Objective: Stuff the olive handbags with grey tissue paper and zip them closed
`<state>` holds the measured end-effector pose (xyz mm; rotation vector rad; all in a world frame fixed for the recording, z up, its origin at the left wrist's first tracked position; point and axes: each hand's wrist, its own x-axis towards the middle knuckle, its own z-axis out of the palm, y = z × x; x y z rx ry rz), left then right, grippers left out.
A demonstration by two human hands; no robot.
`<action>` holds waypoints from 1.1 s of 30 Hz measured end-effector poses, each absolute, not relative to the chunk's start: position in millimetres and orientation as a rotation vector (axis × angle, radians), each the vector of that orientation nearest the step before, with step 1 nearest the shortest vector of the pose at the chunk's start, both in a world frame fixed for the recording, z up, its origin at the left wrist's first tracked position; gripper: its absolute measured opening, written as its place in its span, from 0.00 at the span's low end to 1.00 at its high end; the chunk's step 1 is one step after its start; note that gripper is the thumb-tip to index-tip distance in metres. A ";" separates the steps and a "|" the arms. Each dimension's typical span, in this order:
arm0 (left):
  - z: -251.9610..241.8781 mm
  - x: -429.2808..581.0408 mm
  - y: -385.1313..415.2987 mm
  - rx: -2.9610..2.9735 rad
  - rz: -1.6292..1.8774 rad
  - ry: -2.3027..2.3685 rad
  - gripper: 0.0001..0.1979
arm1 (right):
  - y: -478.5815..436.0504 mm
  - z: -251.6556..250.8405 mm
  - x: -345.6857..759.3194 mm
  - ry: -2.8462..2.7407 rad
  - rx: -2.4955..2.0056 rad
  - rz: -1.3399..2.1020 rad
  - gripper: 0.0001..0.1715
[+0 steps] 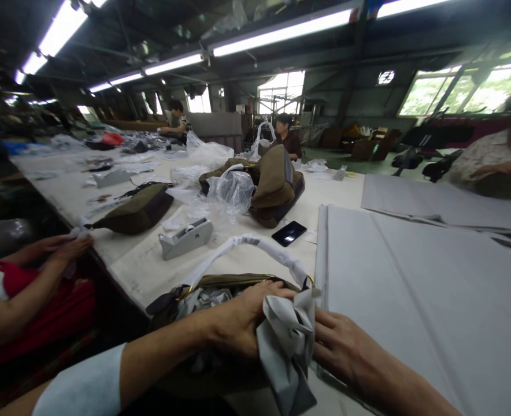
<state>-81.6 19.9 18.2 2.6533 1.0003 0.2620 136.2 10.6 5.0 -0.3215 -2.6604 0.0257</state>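
Note:
An olive-brown handbag (229, 370) stands unzipped at the table's near edge, its handle (238, 240) wrapped in white material. Crumpled grey paper (203, 300) fills part of its opening. Another crumpled sheet of grey paper (287, 341) hangs over the bag's right end, between my two hands. My left hand (247, 318) reaches across the opening, closed against this sheet, its thumb side partly hidden. From the right, my right hand (346, 349) grips the same sheet, with its fingertips out of sight behind the paper.
Flat grey sheets (411, 289) are stacked at right. Beyond the bag are a tape dispenser (187, 238), a phone (289, 233), more olive bags (277, 185) and clear plastic (232, 190). A co-worker's hands (71, 248) are at the left edge; other people sit farther off.

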 end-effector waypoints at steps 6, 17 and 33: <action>-0.9 -75.6 21.2 2.644 0.312 1.117 0.10 | -2.6 9.3 132.1 -2.628 -0.356 0.066 0.17; 1.8 -51.3 8.7 2.808 -0.165 1.200 0.18 | -10.4 1.5 133.5 -2.606 -0.350 -0.109 0.18; -3.2 -46.6 16.9 2.624 0.097 1.276 0.15 | -20.2 6.6 128.8 -2.459 -0.283 -0.181 0.17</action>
